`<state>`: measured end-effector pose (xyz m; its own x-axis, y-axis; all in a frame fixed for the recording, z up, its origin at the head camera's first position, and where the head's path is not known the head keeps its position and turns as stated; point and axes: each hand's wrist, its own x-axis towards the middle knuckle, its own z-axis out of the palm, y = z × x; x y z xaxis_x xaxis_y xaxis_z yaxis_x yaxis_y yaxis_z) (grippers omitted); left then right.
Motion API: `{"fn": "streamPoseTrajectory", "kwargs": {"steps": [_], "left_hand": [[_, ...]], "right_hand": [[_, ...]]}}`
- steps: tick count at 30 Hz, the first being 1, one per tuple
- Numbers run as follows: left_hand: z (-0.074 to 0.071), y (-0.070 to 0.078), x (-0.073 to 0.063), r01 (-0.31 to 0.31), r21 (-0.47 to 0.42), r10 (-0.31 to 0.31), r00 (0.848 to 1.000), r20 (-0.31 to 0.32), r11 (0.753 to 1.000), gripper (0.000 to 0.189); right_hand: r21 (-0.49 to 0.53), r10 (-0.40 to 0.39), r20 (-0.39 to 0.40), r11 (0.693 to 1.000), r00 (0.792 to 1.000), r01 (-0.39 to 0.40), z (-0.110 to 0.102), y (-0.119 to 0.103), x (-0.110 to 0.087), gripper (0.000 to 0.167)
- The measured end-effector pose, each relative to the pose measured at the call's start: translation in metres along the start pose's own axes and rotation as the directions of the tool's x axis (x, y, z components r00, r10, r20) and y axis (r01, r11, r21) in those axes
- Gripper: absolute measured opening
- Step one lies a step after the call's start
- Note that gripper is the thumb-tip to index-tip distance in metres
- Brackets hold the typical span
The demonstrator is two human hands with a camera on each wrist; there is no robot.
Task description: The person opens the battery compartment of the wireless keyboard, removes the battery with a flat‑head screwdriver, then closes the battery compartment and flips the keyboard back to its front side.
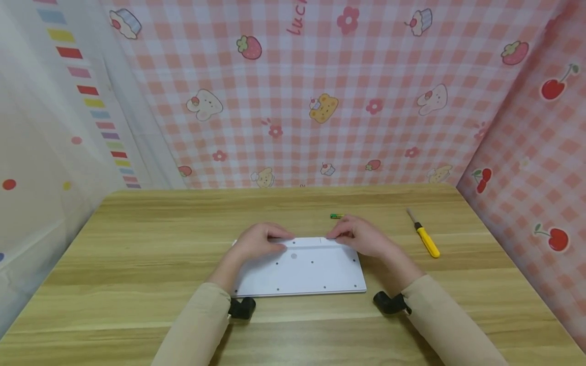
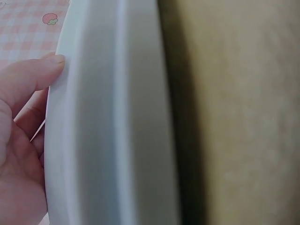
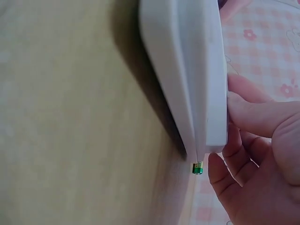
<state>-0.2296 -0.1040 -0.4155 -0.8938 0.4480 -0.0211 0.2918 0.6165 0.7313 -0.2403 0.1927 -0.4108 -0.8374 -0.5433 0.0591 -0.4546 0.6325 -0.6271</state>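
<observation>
A flat white keyboard (image 1: 297, 272) lies underside up on the table, its keys hidden; small dark dots mark its back and a raised ridge runs along the far edge. My left hand (image 1: 258, 241) grips that ridge left of the middle, and the left wrist view shows the thumb (image 2: 49, 70) on its face and fingers behind. At the ridge's right end my right hand (image 1: 363, 236) holds it between thumb (image 3: 248, 115) and fingers. A green and yellow battery (image 1: 337, 216) lies just beyond the right hand, partly covered by it in the head view.
A screwdriver (image 1: 427, 240) with a yellow handle lies on the wooden table (image 1: 151, 254) to the right, tip pointing away. Checked pink cloth (image 1: 293, 137) hangs along the table's back edge, with more cloth at both sides. Black wrist cameras (image 1: 389, 303) sit near the keyboard's front corners.
</observation>
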Motion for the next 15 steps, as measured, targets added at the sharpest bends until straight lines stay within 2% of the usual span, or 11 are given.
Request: {"fn": "streamPoseTrajectory", "kwargs": {"steps": [9,15], "left_hand": [[-0.0002,0.0000,0.0001,-0.002,0.008,0.002,1.000,0.006,1.000,0.029],[0.0004,-0.0029,0.0009,-0.015,0.008,0.015,1.000,0.011,1.000,0.030]], "right_hand": [[-0.075,-0.095,0.014,0.993,0.995,0.096,-0.0017,0.0015,-0.0033,0.022],[-0.162,-0.061,0.043,0.985,0.997,0.067,-0.0034,-0.0004,-0.0081,0.028]]}}
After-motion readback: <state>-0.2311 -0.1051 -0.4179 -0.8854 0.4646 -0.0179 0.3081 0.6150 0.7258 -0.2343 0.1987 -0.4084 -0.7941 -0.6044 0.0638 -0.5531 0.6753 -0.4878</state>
